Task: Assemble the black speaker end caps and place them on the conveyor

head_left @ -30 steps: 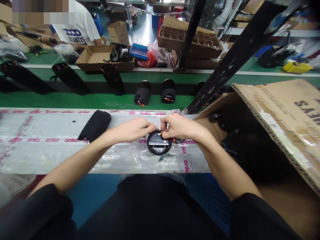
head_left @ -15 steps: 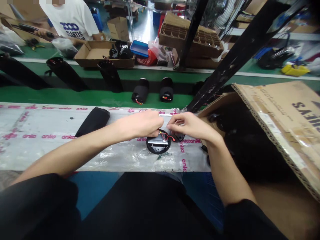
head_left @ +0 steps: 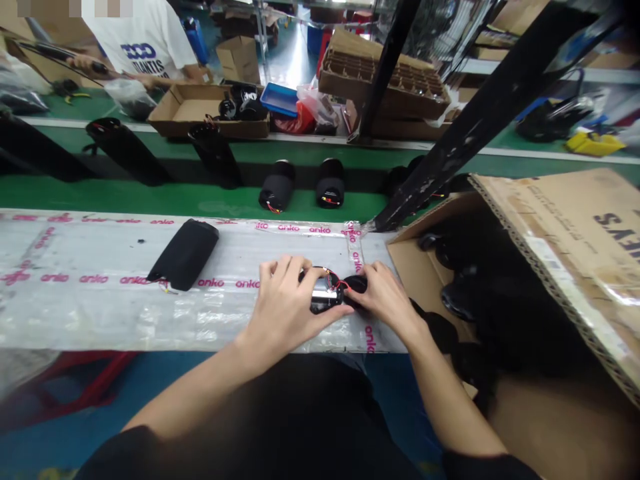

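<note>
My left hand (head_left: 284,299) is wrapped over a round black housing (head_left: 320,308) with a silvery inside. Its thumb runs along the near rim and its fingers curl over the far side. Thin red wires (head_left: 341,283) lead from the housing to a small black part (head_left: 357,284) just right of it. My right hand (head_left: 383,295) pinches that part between thumb and fingers. Both pieces are low over the plastic-wrapped bench (head_left: 225,320). To the left lies a black cloth-covered cylinder (head_left: 186,255) with short wires at its near end.
A large open carton (head_left: 545,247) with black parts inside stands at my right. Behind the bench runs a green conveyor (head_left: 170,200) carrying several black cylinders (head_left: 213,153). A dark metal post (head_left: 450,133) slants up at the right. A person in a white shirt (head_left: 145,43) is across the line.
My left hand has gone from a closed pinch above the housing to a grasp around its left side. My right hand has come down onto the small black part.
</note>
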A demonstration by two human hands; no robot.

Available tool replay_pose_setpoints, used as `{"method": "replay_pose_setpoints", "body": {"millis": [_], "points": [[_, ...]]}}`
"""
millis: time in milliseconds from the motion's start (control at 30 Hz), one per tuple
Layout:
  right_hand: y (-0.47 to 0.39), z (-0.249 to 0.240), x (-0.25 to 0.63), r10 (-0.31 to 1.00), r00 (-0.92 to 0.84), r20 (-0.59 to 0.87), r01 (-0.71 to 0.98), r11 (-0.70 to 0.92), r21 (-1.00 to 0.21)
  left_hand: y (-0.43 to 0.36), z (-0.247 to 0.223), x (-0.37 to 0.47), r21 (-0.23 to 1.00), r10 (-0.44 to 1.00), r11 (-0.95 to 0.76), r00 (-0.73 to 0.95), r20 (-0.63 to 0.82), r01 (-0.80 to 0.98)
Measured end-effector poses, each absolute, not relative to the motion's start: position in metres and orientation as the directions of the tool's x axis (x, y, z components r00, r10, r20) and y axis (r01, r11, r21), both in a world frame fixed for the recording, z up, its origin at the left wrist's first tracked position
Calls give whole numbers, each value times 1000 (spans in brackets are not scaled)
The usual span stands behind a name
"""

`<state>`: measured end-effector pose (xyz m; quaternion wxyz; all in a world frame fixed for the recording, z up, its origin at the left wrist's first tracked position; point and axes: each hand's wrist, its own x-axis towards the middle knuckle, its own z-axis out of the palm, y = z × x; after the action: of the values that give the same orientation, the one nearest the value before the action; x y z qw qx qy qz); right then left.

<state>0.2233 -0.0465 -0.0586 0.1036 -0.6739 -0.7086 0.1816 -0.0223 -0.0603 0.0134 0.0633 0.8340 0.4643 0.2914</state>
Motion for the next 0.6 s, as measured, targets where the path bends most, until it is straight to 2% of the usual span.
{"method": "replay_pose_setpoints", "body": {"millis": [67,133,200,267,367,600], "points": [[-59,-61,220,998,-36,-60,856,0,-517,-64,7,-11,425,825,-540,357,438,726],[-69,-64,217,1000,20,-24,713,-31,-700,-66,2,-3,491,833,-532,325,447,689],[-76,-65,216,994,96,-56,484,-95,-870,-66,-1,2,542,832,-537,302,465,646],[-81,-63,212,981,149,-126,207,-155,-966,-64,-4,5,576,831,-539,277,482,615],[-86,-53,200,971,151,-186,-124,-168,-978,-57,-1,4,635,847,-518,241,474,573],[-97,-29,176,989,59,-138,-498,-91,-862,-29,17,-8,759,859,-468,433,273,451]]}}
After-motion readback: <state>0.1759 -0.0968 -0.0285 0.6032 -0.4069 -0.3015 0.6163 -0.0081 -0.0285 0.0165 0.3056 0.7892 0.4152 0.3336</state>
